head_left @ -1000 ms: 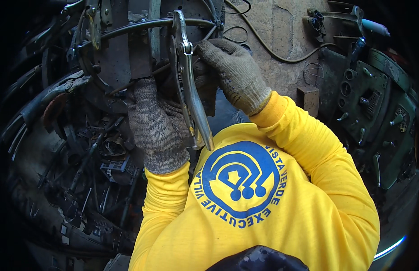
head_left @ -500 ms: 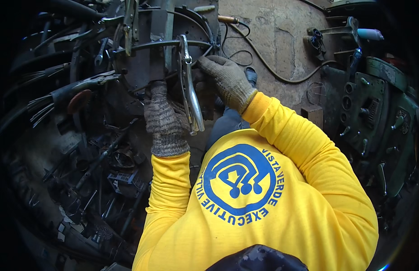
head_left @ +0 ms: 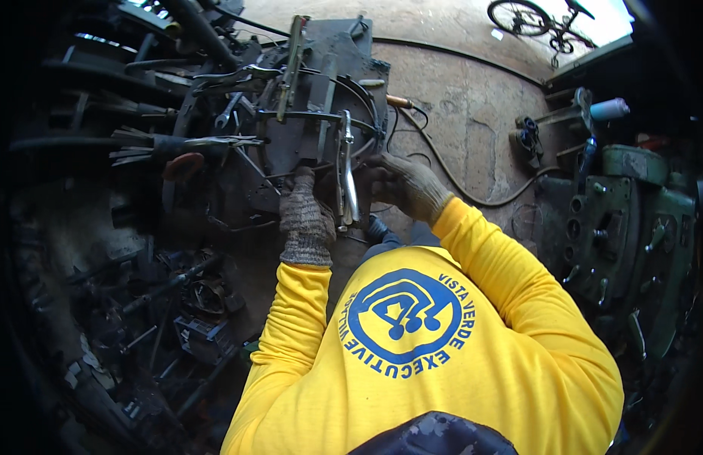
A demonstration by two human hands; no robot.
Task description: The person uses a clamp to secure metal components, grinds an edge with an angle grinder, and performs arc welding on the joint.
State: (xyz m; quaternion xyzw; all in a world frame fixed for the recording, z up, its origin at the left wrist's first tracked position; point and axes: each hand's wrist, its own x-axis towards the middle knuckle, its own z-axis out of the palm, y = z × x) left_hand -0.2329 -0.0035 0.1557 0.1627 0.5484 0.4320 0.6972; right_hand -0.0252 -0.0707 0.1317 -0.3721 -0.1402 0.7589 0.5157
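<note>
Locking pliers point(head_left: 347, 171) with long bright handles hang between my gloved hands, their jaws at a curved metal bar point(head_left: 321, 116) on the dark steel work table point(head_left: 347, 38). My left hand point(head_left: 306, 220), in a striped grey-brown knit glove, is left of the pliers at the near edge of the work. Its fingers are curled, and whatever they grip is hidden. To the right of the pliers, my right hand point(head_left: 416, 186) has bent fingers pointing in toward them. Shadow hides its fingertips and anything in them. A thin rod passes between the hands.
A second pair of locking pliers point(head_left: 249, 74) and a wrench point(head_left: 228, 110) lie at the table's left. Bundled rods point(head_left: 143, 146) project there too. A hose point(head_left: 480, 199) crosses the floor at right, beside a green machine point(head_left: 605, 220). A bicycle point(head_left: 529, 19) stands far off.
The view has shifted, so the table and hands sit lower and farther right, and the bicycle has come into sight. Both hands stay beside the hanging locking pliers.
</note>
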